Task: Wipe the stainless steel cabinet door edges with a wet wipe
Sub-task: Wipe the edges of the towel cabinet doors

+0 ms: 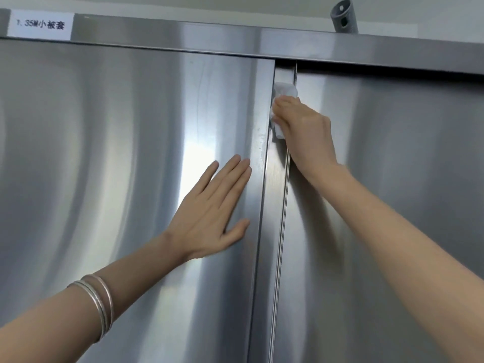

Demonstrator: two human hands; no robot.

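Two stainless steel cabinet doors fill the view: the left door [110,153] overlaps in front of the right door [392,179]. Between them runs the vertical door edge [275,205]. My right hand [306,132] grips a white wet wipe [285,90] and presses it against that edge, close below the top rail. My left hand [212,213] lies flat on the left door with fingers spread, just left of the edge, holding nothing. Two silver bangles sit on my left wrist.
A steel top rail [235,40] spans the cabinet, with a white paper label [40,24] at its left end. A grey perforated tube [344,17] sticks up behind the rail at the upper right. A pale wall lies above.
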